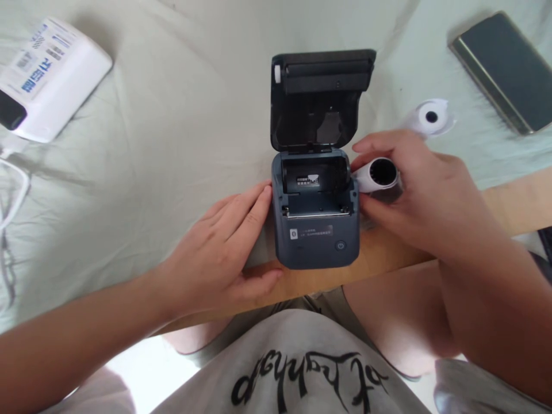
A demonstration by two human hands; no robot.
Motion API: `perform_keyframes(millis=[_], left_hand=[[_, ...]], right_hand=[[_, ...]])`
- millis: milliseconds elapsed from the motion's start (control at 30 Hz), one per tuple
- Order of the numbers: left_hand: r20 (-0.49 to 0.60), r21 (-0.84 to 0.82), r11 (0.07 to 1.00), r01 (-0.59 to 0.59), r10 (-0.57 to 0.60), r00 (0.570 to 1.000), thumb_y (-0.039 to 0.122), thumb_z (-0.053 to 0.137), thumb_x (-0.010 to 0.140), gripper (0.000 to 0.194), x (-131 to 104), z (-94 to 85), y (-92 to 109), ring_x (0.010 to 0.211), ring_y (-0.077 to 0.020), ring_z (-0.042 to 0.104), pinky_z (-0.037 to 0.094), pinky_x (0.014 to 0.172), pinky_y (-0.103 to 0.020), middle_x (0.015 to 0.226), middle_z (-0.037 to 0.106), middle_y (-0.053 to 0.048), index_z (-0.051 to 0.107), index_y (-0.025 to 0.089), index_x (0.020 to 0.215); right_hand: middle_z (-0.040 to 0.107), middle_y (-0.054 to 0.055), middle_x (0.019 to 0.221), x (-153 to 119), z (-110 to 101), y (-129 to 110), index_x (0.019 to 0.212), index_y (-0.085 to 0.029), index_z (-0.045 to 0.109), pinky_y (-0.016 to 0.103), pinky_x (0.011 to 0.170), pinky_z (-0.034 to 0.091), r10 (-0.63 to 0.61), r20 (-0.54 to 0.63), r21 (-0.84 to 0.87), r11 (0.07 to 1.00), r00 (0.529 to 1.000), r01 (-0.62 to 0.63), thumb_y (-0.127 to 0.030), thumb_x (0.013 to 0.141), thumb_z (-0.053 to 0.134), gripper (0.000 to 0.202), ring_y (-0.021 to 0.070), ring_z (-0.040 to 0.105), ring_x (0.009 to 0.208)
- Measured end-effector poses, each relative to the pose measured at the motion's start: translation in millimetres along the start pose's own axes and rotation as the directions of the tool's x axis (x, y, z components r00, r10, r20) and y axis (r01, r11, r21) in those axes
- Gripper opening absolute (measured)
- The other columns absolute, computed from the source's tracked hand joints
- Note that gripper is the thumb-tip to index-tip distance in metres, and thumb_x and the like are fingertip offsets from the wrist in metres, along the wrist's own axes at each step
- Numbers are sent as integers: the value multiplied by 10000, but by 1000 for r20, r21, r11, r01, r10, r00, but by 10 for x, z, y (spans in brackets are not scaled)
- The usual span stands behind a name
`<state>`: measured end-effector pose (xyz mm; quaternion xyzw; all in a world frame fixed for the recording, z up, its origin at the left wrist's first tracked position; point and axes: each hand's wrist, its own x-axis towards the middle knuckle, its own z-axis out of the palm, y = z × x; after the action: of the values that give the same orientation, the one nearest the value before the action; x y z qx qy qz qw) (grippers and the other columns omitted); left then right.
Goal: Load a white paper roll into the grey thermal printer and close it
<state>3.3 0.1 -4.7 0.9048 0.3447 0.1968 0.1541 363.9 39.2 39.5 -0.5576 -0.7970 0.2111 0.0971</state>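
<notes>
A small dark blue printer (317, 238) stands at the table's front edge with its black lid (319, 103) swung up. Its paper compartment (314, 175) shows a small label inside and no roll. Against the printer's left side rests my left hand (224, 247), thumb apart from the fingers near the lower left corner. At the printer's right side, my right hand (422, 184) grips a white paper roll (366, 177), its dark hollow core facing up. Another white roll (431, 117) stands just behind my right hand.
A white device with a printed label (60, 86) lies at the far left, with a white cable (21, 190) below it. A dark folded phone (504, 69) is at the upper right. Pale cloth covers the table, whose wooden edge (521, 201) shows in front.
</notes>
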Motion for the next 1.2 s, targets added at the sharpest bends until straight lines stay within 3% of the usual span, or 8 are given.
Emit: perform_keyframes(millis=[167, 267, 367, 467, 633, 833, 1067, 1200], left_hand=[[-4, 2, 1000, 2, -2, 1000, 556, 572, 1253, 1009, 0, -2, 4, 1723, -474, 751, 706, 1393, -650, 1948, 640, -274, 173, 194, 2105], [-9, -6, 1000, -4, 4, 1000, 580, 578, 1258, 1021, -12, 4, 11, 1720, -483, 753, 712, 1389, -651, 1950, 638, -279, 175, 183, 2109], [-21, 2, 1000, -12, 12, 1000, 583, 553, 1282, 995, -17, 1, 11, 1725, -484, 749, 709, 1396, -639, 1948, 637, -291, 195, 153, 2105], [-6, 15, 1000, -27, 27, 1000, 596, 555, 1293, 1009, 3, -39, -6, 1727, -500, 747, 710, 1395, -649, 1949, 629, -310, 172, 137, 2105], [87, -7, 999, -46, 46, 995, 556, 661, 1245, 1123, 27, -87, -31, 1742, -520, 735, 706, 1399, -676, 1958, 612, -321, 72, 163, 2116], [-24, -1, 1000, -19, 19, 1000, 590, 568, 1274, 1011, -9, 11, -6, 1703, -502, 761, 712, 1378, -657, 1934, 646, -300, 188, 161, 2107], [-26, -17, 1000, -23, 23, 999, 594, 570, 1286, 1003, -6, 19, -17, 1696, -511, 761, 707, 1381, -669, 1936, 644, -306, 201, 149, 2106], [-37, -8, 1000, -19, 19, 999, 616, 543, 1292, 1000, -5, 35, -16, 1717, -490, 753, 717, 1382, -656, 1943, 645, -292, 201, 160, 2113]], right_hand=[[909, 59, 1343, -52, 47, 17, 1719, -287, 538, 368, 939, 705, -66, -84, -7, 998, 994, 66, -262, 1067, 666, 665, 232, 893, 1157], [866, -4, 1239, -82, 34, 61, 1577, -317, 560, 288, 809, 668, -236, -203, -2, 971, 950, 240, -296, 1139, 668, 451, 164, 852, 983], [829, 1, 1264, -70, 8, 140, 1451, -306, 638, 268, 735, 639, -309, -241, -23, 950, 920, 313, -332, 1182, 688, 275, 122, 762, 861], [835, 19, 1270, -39, 31, 218, 1492, -298, 654, 308, 751, 656, -314, -248, -47, 949, 917, 312, -323, 1137, 733, 364, 150, 758, 879], [857, 11, 1271, -61, 90, 208, 1664, -347, 607, 346, 816, 674, -270, -279, -19, 961, 922, 275, -371, 1058, 800, 637, 230, 888, 1103], [851, -8, 1185, -64, 112, 172, 1639, -338, 621, 316, 783, 683, -292, -266, -92, 956, 919, 277, -340, 1131, 750, 524, 201, 863, 987], [848, 62, 1362, -91, 148, 192, 1533, -322, 676, 336, 685, 566, -228, -320, -184, 967, 920, 176, -455, 1169, 772, 400, 213, 797, 897], [778, 8, 1161, -129, 151, 162, 1569, -336, 661, 292, 714, 579, -200, -348, -80, 980, 916, 184, -366, 1119, 803, 473, 180, 780, 914]])
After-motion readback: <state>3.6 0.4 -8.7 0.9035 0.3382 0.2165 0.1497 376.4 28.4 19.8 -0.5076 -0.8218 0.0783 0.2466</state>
